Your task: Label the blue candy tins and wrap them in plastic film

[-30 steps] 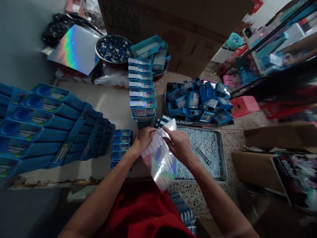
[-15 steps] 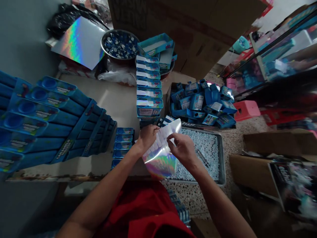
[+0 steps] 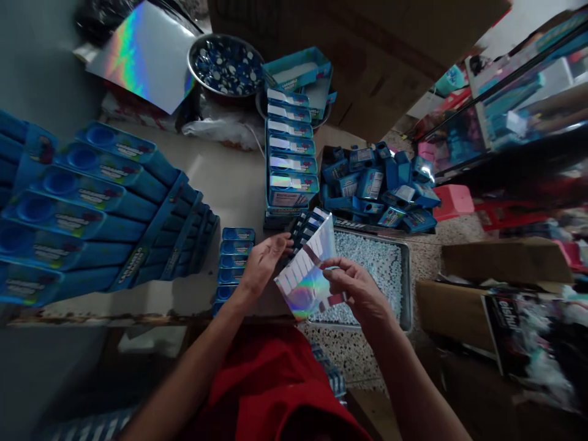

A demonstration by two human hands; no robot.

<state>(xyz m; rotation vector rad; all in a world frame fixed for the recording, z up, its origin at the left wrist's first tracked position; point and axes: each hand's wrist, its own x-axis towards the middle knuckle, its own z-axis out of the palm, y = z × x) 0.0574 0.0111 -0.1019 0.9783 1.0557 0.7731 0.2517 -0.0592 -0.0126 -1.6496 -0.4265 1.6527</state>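
Observation:
Between my hands lies a shiny holographic sheet (image 3: 305, 278) with white strips on it, tilted over the tray's left side. My right hand (image 3: 351, 285) is at the sheet's right edge, thumb and forefinger pinched on a small piece that I cannot clearly make out. My left hand (image 3: 267, 260) is just left of the sheet, its fingers curled towards the thumb; whether a strip is between them is too small to tell. Behind the sheet are dark packs with white strips (image 3: 307, 228). A row of blue boxes (image 3: 294, 184) with pale strips on top stands beyond my left hand.
Stacked blue boxes (image 3: 82, 196) fill the left, with a short row (image 3: 236, 260) nearer. A metal tray (image 3: 407, 288) of small pale beads is at right, a carton of blue boxes (image 3: 372, 184) behind it. A metal bowl (image 3: 225, 64) and another holographic sheet (image 3: 147, 58) stand at the back.
My left hand has come off the sheet and moved slightly left. My right hand has shifted right, with a dark gap now showing among the sheet's strips. The camera view has shifted.

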